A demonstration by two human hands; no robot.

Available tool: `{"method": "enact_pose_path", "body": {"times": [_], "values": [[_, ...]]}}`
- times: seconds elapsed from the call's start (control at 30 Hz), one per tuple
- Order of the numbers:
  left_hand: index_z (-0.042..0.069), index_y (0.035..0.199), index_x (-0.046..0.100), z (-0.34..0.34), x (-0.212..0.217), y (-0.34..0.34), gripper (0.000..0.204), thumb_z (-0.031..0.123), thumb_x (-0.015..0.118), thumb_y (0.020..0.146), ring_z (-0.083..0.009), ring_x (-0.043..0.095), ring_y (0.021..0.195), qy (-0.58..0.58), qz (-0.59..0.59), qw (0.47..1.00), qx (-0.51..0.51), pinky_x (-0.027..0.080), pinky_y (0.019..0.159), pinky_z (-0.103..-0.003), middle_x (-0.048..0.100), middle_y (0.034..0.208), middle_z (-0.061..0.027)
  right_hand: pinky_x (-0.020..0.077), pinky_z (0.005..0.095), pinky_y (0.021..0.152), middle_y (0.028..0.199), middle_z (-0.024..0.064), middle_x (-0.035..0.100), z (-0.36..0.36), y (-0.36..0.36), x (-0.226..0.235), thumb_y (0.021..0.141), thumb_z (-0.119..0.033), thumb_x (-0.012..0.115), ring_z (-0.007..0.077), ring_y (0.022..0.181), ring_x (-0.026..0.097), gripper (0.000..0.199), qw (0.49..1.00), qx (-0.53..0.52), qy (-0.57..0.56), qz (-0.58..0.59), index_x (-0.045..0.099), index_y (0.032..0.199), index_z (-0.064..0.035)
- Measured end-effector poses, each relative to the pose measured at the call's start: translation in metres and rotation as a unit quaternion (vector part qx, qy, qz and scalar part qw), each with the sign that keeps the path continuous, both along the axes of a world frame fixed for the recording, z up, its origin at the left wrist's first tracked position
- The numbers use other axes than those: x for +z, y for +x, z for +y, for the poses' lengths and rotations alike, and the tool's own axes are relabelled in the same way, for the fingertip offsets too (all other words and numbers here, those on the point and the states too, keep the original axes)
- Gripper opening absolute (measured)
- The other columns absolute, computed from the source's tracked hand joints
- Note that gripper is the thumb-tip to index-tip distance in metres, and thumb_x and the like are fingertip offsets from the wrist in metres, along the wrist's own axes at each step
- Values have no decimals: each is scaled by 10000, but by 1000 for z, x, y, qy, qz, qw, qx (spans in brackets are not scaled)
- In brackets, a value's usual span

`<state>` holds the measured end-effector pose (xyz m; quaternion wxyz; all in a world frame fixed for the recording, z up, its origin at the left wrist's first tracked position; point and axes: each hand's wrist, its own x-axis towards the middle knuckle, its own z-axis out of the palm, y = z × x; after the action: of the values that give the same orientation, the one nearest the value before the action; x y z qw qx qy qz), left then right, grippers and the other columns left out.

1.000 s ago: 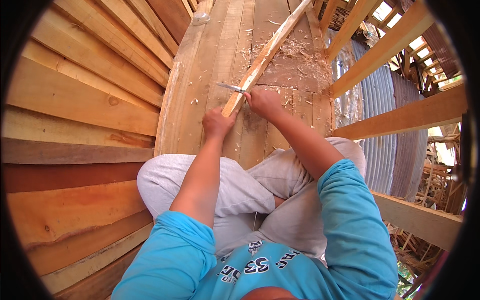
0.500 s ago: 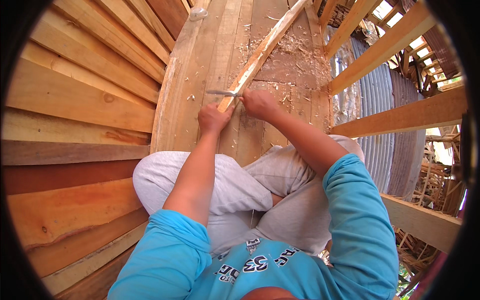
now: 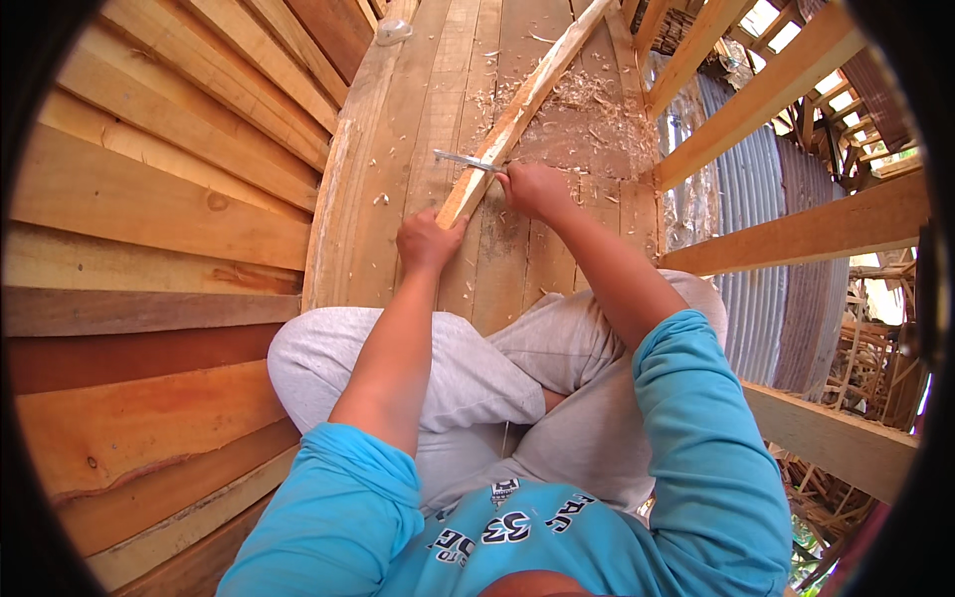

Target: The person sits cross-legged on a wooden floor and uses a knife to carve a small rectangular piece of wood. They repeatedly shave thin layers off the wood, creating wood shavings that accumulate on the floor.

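A long, narrow wooden strip point(image 3: 527, 106) slants across the plank floor, its near end toward me and its far end at the top edge. My left hand point(image 3: 428, 239) is closed round that near end. In my right hand point(image 3: 537, 190) is a knife point(image 3: 466, 159), gripped at its handle, which the fingers hide. The blade lies crosswise on the strip a little beyond my left hand, its tip pointing left. Pale, freshly cut wood shows along the strip's upper face.
Curled wood shavings point(image 3: 607, 109) litter the plank floor point(image 3: 398, 199), mostly right of the strip. Stacked boards point(image 3: 159, 189) wall the left side. Wooden rails point(image 3: 796, 227) and corrugated metal sheets point(image 3: 746, 219) stand at right. A small clear object point(image 3: 394, 33) sits at the far left.
My right hand and the knife have moved away from me along the strip, slightly to the right. The blade's angle has turned a little. My left hand keeps its hold.
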<state>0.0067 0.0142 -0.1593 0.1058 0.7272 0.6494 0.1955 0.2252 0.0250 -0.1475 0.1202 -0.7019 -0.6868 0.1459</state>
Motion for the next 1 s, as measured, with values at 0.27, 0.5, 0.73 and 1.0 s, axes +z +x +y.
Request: {"method": "enact_pose_path", "body": {"times": [0.27, 0.5, 0.73, 1.0], "values": [[47, 759, 723, -2, 1, 0, 502, 540, 800, 713, -360, 694, 693, 22, -5, 1000, -17, 545, 666, -462, 701, 726, -177, 529, 504, 664, 796, 203, 697, -4, -10, -6, 1015, -433, 464, 403, 746, 682, 440, 999, 31, 18, 9, 661, 916, -52], [57, 818, 729, -4, 6, 4, 457, 493, 811, 711, -378, 688, 745, -13, -11, 1000, -15, 552, 688, -464, 701, 787, -194, 511, 541, 601, 711, 205, 663, 2, 3, -20, 1007, -434, 477, 430, 647, 651, 442, 996, -9, 83, 32, 631, 830, -59], [44, 777, 707, -3, 6, -2, 465, 493, 809, 715, -382, 686, 726, -25, -9, 1000, -10, 550, 669, -469, 698, 769, -193, 522, 534, 616, 747, 205, 680, -6, -15, -14, 1007, -439, 475, 421, 685, 667, 446, 994, 95, 58, 10, 666, 845, -71], [46, 781, 708, -1, 2, -3, 456, 482, 819, 706, -384, 681, 732, -9, -10, 1000, -20, 544, 669, -475, 699, 774, -189, 518, 513, 583, 690, 187, 658, -8, -7, -17, 1010, -434, 483, 404, 621, 649, 432, 988, 138, 68, -8, 659, 862, -70]]}}
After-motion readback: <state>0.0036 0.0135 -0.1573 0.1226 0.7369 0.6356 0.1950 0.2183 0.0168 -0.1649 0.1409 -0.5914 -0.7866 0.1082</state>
